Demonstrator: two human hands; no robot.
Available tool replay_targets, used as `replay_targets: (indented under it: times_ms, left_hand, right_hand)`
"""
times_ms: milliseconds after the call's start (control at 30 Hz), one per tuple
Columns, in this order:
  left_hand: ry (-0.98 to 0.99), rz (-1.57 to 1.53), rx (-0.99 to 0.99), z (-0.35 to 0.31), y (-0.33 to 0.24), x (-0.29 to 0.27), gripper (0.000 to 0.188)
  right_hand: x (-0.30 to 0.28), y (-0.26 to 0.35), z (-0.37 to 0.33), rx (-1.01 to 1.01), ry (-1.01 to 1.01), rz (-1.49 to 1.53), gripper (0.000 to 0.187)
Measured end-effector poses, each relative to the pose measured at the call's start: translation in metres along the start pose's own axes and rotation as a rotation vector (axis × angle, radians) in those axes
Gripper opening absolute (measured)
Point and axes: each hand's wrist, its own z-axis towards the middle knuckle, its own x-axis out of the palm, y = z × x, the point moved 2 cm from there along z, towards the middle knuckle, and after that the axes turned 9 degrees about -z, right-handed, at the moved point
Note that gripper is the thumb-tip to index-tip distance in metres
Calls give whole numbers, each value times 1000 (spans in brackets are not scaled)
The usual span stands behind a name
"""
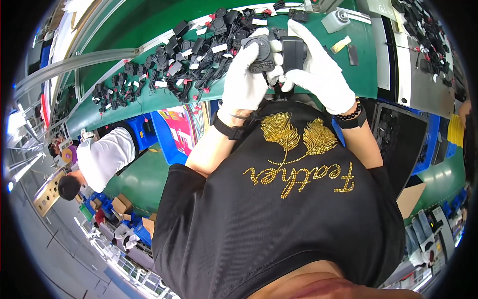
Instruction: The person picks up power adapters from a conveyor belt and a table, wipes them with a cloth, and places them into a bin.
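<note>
My left hand [245, 84], in a white glove, is closed around a small black device with a round lens-like part [262, 50]; the thumb lies on its face. Beside it my right hand [326, 74], also gloved, grips a black rectangular block [293, 54] between thumb and fingers. The two black pieces are held side by side above the green bench [363, 74], close to my chest. Whether they are joined is hard to see. A heap of black devices with coiled cables [186, 62], white tags and red bits lies left of my hands.
A white bottle [336, 21], a yellowish strip [341, 45] and a dark flat piece [353, 55] lie to the right on the bench. A metal rail [84, 62] runs at the left. Another person [107, 157] in white sits there, near blue bins [167, 137].
</note>
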Motion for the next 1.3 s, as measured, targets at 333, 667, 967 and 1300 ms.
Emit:
replay_targets:
  times_ms: [333,667,967,1300]
  left_hand:
    - [76,29,-52,-7,10,3,43]
    - [6,-77,-15,-10,-1,6,44]
    - [-43,23,-105,-14,1,1,43]
    - [89,-28,34,-10,2,-5,41]
  right_hand:
    - [-4,-20,4,238,-210,337,43]
    - [-2,-28,-6,162,-58,712,56]
    - [5,-11,-4,259,-245,248,47]
    - [-1,-9,-13,120,-101,-59,88]
